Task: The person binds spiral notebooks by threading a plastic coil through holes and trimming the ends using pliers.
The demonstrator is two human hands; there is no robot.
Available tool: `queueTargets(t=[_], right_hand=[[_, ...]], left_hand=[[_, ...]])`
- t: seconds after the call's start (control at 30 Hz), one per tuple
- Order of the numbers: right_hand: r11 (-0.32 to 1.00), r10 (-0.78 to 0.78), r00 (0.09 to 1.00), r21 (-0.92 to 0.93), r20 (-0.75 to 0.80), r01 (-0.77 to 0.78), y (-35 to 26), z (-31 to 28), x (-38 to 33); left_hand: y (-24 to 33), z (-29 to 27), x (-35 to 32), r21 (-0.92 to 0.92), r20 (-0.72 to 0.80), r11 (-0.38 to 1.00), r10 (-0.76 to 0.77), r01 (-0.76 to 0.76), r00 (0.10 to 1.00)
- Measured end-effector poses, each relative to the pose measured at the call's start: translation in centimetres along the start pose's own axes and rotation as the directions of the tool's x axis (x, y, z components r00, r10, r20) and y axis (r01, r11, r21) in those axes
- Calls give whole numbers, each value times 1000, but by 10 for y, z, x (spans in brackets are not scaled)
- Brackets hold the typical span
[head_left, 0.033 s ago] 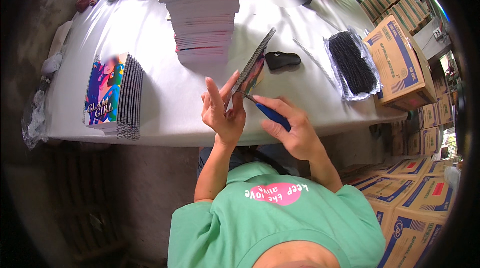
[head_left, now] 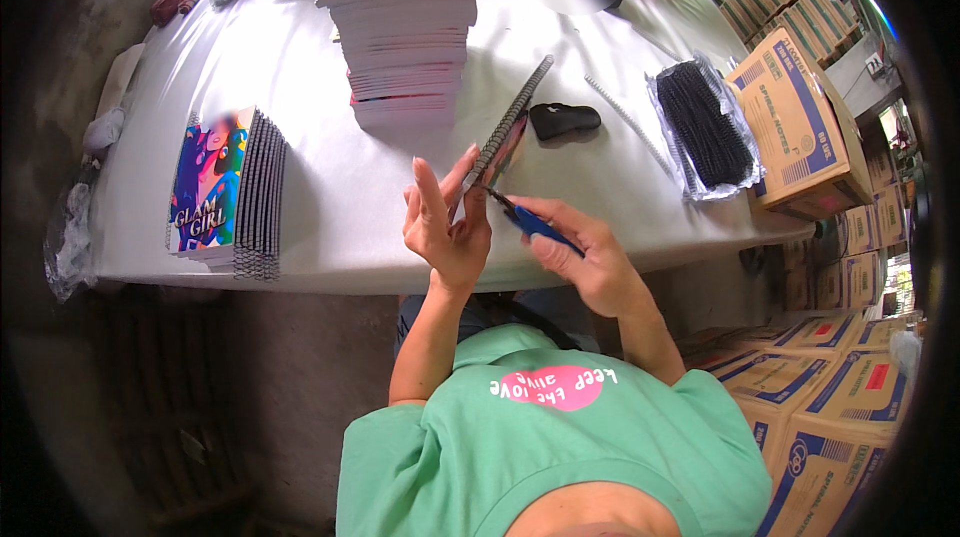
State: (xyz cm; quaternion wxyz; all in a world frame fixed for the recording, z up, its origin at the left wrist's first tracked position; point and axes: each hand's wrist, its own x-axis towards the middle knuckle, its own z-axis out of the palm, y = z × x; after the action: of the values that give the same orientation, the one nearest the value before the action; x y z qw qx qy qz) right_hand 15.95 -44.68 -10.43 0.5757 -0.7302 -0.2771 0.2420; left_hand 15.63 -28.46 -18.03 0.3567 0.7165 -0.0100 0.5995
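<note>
My left hand (head_left: 445,222) is closed on a spiral notebook (head_left: 508,149), held on edge and tilted, with its dark wire coil facing up and a strip of colourful cover showing on the right side. Two of the left fingers point upward, off the notebook. In my right hand (head_left: 590,262) are blue-handled pliers (head_left: 543,228); their dark tip is at the near end of the coil, close to my left fingertips. Whether the jaws touch the wire I cannot tell. Just beyond lies a black computer-mouse-shaped object (head_left: 565,122) on the white-covered table (head_left: 350,197).
On the left is a pile of spiral notebooks (head_left: 210,182) with bright covers. A tall paper stack (head_left: 400,37) rises at the back. To the right lie a loose coil (head_left: 625,115), a bundle of black coils (head_left: 705,125) in plastic, and a carton (head_left: 795,122). More cartons (head_left: 830,387) stand low right.
My right hand and the pliers have shifted slightly right and nearer to me. The notebook's far end has tipped a little to the right; my left hand has barely moved.
</note>
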Motion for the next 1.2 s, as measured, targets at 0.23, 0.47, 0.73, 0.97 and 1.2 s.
queueTargets(t=[0.23, 0.47, 0.73, 0.97, 1.2], right_hand=[[963, -137, 989, -225, 51, 145, 4, 7, 0], [578, -239, 922, -808, -305, -118, 120, -48, -20], [887, -345, 814, -446, -467, 120, 110, -34, 31], [792, -327, 924, 476, -198, 383, 79, 38, 82], [835, -425, 903, 358, -61, 417, -9, 94, 170]], left_hand=[[7, -1, 2, -184, -15, 939, -297, 290, 955], [-12, -23, 21, -540, -45, 704, -571, 461, 820], [15, -59, 43, -194, -159, 977, -123, 91, 980], [22, -147, 47, -147, -417, 972, -228, 182, 880], [-2, -230, 47, 25, -449, 952, -261, 304, 855]])
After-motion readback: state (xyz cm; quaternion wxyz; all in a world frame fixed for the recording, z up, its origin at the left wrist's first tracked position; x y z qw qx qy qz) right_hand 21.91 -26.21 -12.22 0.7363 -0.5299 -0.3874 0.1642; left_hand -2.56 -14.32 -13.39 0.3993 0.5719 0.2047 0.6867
